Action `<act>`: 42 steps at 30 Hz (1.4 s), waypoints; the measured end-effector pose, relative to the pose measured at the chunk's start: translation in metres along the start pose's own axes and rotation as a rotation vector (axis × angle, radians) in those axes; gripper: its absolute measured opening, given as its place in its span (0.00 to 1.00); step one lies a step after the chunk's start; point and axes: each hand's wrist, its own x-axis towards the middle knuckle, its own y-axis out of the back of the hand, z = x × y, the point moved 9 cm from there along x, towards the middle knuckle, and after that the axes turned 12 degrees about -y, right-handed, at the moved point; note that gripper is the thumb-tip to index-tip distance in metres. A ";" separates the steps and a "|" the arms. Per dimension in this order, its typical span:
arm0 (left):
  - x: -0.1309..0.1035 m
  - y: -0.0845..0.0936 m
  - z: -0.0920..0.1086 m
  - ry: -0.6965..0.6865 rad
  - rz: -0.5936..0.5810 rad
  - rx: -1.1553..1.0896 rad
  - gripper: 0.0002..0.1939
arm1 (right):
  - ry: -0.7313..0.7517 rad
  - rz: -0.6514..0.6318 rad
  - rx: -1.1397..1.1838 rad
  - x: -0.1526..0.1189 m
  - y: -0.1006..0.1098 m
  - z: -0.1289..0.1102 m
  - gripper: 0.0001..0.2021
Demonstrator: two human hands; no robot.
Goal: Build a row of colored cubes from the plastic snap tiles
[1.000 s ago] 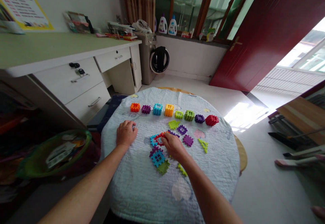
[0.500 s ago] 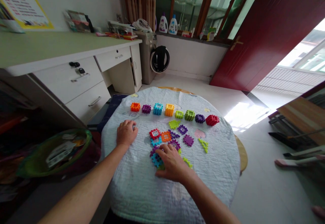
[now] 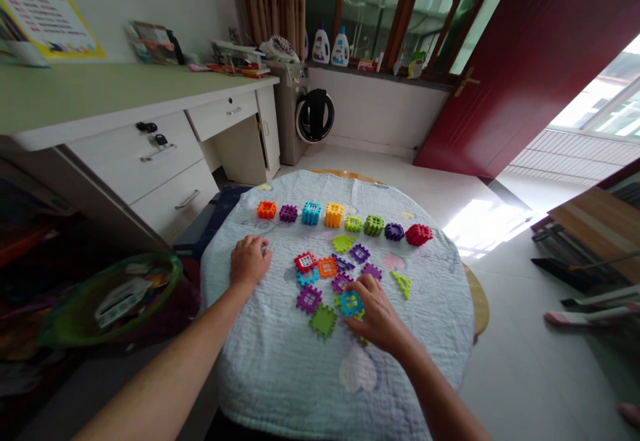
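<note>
My right hand (image 3: 375, 311) grips a blue square plastic building tile (image 3: 351, 304) with window holes by its right side. A purple window tile (image 3: 309, 299) and a solid green tile (image 3: 324, 321) lie flat to the left of it. Just beyond are a magenta tile (image 3: 341, 283), partly covered purple tile (image 3: 372, 271), orange window tile (image 3: 328, 268) and red tile (image 3: 305, 262) overlapping a light-blue one (image 3: 309, 276). My left hand (image 3: 250, 260) rests palm down on the cloth, fingers loosely bent and thumb apart, with nothing visible in it.
A row of assembled block shapes, including a yellow one (image 3: 334, 215) and a red one (image 3: 419, 234), stands across the far part of the cloth-covered round table (image 3: 280, 374). A green triangle frame (image 3: 401, 284) lies at right. A green-rimmed basket (image 3: 110, 301) stands left of the table.
My right hand has moved right, carrying the blue tile away from the purple and green tiles, which now show fully. My left hand has stayed in place.
</note>
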 end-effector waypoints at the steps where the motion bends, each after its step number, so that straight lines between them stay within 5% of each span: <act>1: 0.000 0.000 0.000 0.000 0.000 -0.001 0.12 | -0.016 -0.007 -0.030 -0.001 0.003 0.008 0.23; 6: 0.000 0.001 0.000 0.001 0.003 -0.007 0.12 | -0.064 -0.062 -0.128 -0.003 0.008 0.029 0.22; 15: 0.000 0.001 0.001 -0.010 0.007 0.013 0.12 | -0.158 0.054 -0.224 0.031 -0.008 0.009 0.18; 20: 0.000 0.000 -0.001 -0.012 0.018 0.019 0.12 | -0.119 0.046 -0.161 0.036 -0.008 0.005 0.07; 27: 0.000 0.000 0.000 -0.014 0.022 0.006 0.12 | -0.168 0.136 0.147 0.047 0.005 0.026 0.14; 33: 0.000 -0.001 -0.001 -0.013 0.027 0.000 0.12 | -0.151 0.322 -0.006 0.046 0.013 0.030 0.15; 42: 0.000 -0.003 -0.002 -0.016 0.025 0.007 0.11 | -0.189 0.160 -0.172 0.048 -0.009 0.025 0.21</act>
